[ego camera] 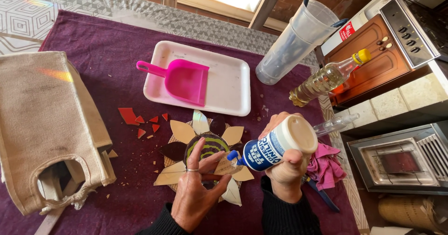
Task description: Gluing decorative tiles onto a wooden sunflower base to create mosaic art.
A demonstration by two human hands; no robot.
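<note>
between the two hands lies a flower mosaic (205, 155) on the purple cloth (107, 67). right hand (287, 167) grips a tilted glue bottle (275, 147), its blue nozzle touching a tan petal piece (225, 166) pinched in the left hand (198, 193). red shards (140, 119) lie beyond the left hand, with a pink scoop (184, 80) on a white tray (228, 83) further beyond.

Purple-clothed table (116, 67) with white tray (233, 83), jute bag (42, 123), red shards (135, 118), petal mosaic (182, 132)
</note>
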